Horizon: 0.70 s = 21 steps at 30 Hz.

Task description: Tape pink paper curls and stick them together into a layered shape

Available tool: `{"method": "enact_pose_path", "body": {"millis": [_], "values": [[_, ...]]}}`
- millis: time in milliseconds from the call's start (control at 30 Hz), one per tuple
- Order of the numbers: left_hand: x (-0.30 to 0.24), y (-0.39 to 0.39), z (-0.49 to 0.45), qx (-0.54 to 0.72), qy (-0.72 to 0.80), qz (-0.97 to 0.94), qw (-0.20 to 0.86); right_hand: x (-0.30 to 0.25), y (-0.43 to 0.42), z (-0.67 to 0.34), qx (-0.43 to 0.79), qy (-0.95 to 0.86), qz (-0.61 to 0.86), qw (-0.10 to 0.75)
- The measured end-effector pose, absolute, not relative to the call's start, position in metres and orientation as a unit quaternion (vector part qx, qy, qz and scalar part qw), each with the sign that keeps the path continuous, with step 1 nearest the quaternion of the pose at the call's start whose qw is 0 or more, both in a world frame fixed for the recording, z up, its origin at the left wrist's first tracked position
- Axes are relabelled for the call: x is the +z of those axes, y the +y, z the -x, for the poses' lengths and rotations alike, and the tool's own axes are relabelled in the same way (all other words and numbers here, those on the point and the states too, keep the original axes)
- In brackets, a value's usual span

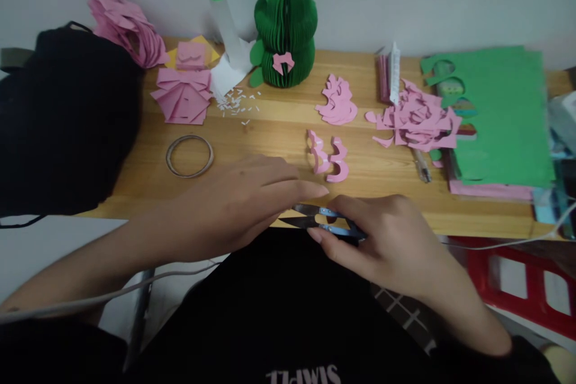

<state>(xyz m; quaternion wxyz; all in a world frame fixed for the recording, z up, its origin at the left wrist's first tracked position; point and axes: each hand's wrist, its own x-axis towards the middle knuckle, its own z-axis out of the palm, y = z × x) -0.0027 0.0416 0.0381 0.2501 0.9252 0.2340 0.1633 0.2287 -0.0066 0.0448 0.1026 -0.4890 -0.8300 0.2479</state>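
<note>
My right hand (382, 234) is closed around a pair of blue-handled thread snips (335, 222) at the table's front edge. The dark blades point left and stand apart. Just left of them is my left hand (252, 198), palm down, its fingers stretched to the right and the index fingertip above the blades. Its thumb and palm are hidden, and nothing shows in it. Beyond my hands lie two curled pink scalloped paper pieces (337, 159), with a stack of flat pink cut-outs (336, 102) behind them.
A green honeycomb paper figure (285, 30) with a pink bow stands at the back, beside a glue stick (220, 12). White clippings (236, 102), a bangle (189, 156) and a black bag (67, 120) are leftward. Pink scraps (423, 117) and green sheets (504, 120) lie right.
</note>
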Motion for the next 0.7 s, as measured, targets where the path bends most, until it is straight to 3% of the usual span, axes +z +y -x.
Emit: {"method": "enact_pose_path", "body": {"millis": [500, 700], "values": [[0.04, 0.043, 0.001, 0.154, 0.212, -0.936, 0.237, 0.044, -0.006, -0.23, 0.247, -0.834, 0.484, 0.096], [0.046, 0.047, 0.002, 0.121, 0.201, -0.929, 0.285, 0.045, -0.006, -0.228, 0.243, -0.846, 0.47, 0.066]]}}
